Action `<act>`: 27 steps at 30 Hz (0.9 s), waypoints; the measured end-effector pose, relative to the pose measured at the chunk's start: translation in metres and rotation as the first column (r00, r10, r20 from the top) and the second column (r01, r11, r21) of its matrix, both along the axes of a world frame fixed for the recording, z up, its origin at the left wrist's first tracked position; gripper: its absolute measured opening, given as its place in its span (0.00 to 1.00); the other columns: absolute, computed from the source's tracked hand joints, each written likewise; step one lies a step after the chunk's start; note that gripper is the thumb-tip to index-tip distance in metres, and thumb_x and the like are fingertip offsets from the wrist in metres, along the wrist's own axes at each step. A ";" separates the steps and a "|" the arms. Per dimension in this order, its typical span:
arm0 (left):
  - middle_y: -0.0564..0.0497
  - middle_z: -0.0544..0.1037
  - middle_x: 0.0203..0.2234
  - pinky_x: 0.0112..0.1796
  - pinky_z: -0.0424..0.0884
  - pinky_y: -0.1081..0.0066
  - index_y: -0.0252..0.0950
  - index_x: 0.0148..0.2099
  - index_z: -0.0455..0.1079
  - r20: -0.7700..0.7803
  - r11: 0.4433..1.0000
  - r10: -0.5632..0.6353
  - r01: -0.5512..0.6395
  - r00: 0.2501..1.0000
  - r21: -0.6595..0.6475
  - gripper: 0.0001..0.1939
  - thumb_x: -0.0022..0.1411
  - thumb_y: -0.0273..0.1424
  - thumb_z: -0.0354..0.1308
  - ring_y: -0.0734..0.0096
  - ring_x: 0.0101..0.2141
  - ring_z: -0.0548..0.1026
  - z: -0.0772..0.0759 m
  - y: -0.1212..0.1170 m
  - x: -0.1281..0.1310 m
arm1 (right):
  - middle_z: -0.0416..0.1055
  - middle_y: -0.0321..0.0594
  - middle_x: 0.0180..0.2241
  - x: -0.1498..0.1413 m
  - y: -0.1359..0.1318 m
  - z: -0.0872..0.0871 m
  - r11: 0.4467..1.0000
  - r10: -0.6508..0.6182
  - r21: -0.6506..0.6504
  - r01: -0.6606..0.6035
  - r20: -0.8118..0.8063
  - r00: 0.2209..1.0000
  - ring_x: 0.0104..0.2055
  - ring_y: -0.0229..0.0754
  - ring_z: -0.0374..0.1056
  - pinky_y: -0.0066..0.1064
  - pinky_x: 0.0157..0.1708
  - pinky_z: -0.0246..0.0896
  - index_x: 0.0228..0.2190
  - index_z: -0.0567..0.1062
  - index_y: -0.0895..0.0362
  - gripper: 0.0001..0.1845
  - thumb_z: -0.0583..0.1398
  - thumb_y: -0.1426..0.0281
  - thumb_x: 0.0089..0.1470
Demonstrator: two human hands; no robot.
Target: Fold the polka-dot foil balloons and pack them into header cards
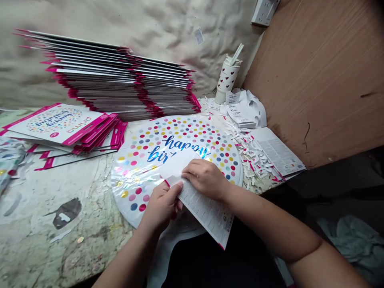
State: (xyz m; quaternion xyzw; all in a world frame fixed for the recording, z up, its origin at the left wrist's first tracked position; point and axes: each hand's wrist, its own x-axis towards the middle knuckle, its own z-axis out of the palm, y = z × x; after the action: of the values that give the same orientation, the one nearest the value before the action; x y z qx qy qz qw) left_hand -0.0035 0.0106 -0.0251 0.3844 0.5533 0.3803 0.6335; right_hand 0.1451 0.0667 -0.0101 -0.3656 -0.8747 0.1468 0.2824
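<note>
A round foil balloon [177,136] lies flat on the table, printed with multicoloured dots and blue "happy bir" lettering. A long printed paper card [204,212] with a magenta edge lies across its lower right side and hangs past the table edge. My left hand [160,210] pinches the card's upper corner. My right hand [205,179] sits just beyond it, with its fingers pressed on the card's top edge over the balloon. The balloon's lower part is hidden by both hands and the card.
A tall stack of magenta-edged cards [120,84] stands behind the balloon, with looser printed cards [60,124] to its left. Paper scraps [249,152], a heart-patterned cup [226,78] and printed sheets [277,150] lie to the right, against a wooden board [315,80].
</note>
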 end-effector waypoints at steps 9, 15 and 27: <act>0.54 0.68 0.09 0.14 0.56 0.77 0.34 0.25 0.63 -0.070 0.999 -0.039 0.040 0.997 0.013 0.16 0.57 0.42 0.52 0.75 0.10 0.63 0.010 -0.003 -0.001 | 0.72 0.43 0.32 0.003 -0.006 0.013 0.999 0.039 -0.043 -0.031 0.205 0.978 0.35 0.40 0.67 0.29 0.36 0.59 0.32 0.72 0.60 0.08 0.52 0.75 0.57; 0.54 0.70 0.11 0.15 0.60 0.77 0.35 0.25 0.62 -0.127 0.994 -0.073 0.083 0.989 0.077 0.15 0.57 0.40 0.52 0.73 0.13 0.67 0.019 -0.004 0.004 | 0.68 0.46 0.28 -0.012 -0.016 0.030 0.992 0.030 0.089 -0.084 0.488 0.872 0.29 0.43 0.64 0.31 0.27 0.55 0.29 0.69 0.61 0.07 0.51 0.77 0.53; 0.50 0.75 0.16 0.19 0.68 0.77 0.29 0.26 0.69 -0.015 0.940 0.331 -0.331 0.943 -0.076 0.08 0.47 0.31 0.61 0.73 0.17 0.72 0.004 -0.005 -0.026 | 0.74 0.47 0.32 0.159 -0.026 0.040 0.748 -0.279 -0.169 0.642 0.798 0.534 0.32 0.48 0.69 0.34 0.29 0.60 0.31 0.76 0.58 0.11 0.56 0.73 0.44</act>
State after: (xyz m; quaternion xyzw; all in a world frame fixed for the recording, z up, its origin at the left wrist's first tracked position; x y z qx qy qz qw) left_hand -0.0297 0.0053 -0.0213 0.2615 0.6249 0.4595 0.5745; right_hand 0.3044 0.0405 0.0298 -0.6703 -0.7191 0.1011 -0.1528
